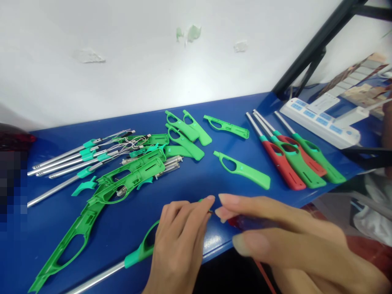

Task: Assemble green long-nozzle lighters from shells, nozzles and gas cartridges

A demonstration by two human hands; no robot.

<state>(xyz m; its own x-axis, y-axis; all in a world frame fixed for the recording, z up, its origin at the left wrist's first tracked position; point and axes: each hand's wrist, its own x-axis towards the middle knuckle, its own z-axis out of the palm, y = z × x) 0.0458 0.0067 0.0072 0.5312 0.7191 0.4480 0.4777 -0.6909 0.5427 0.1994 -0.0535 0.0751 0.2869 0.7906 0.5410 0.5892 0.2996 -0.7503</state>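
Note:
A green long-necked gas lighter (142,250) with a metal tube lies near the table's front edge. My left hand (180,245) closes over its body and presses it on the table; its far end shows just past my fingertips. My right hand (301,241) is close to the camera and blurred, right of the left hand. Its fingers and thumb curl around a dark red, see-through handle (234,221), mostly hidden. Beyond the hands lie a loose green shell half (245,170) and another shell half (228,126).
Several metal lighter tubes (65,158) with wires lie at the left, beside open green shells (82,214). More green shell halves (186,143) are piled at the back. Red and green lighters (283,165) rest at right, near a white power strip (321,122). A wall (137,81) borders the blue table.

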